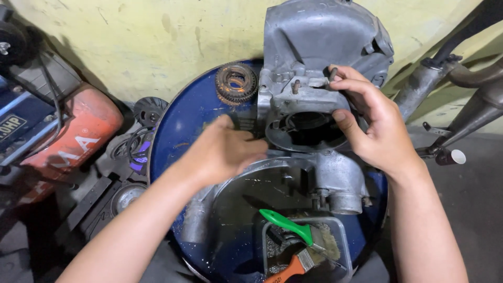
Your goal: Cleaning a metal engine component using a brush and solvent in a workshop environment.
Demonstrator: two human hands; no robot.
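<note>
A grey cast-metal engine casing [314,57] stands on the top of a blue drum [183,126], leaning toward the yellow wall. My left hand [225,152] presses against the casing's left side, just below the round cylinder opening [306,128]. My right hand [367,123] wraps the casing's right side, thumb at the opening's rim and fingertips pinching a small dark stud [333,73] on the top face. A second stud [296,85] sticks up to its left. A rusty gear cluster [236,83] lies on the drum behind my left hand.
A clear plastic tub [343,236] at the drum's front holds a green-handled brush [288,225] and an orange-handled brush [288,270]. An orange and blue machine [73,131] sits on the left. Dark round parts [139,152] lie on the floor. Exhaust pipes [471,105] lean at the right.
</note>
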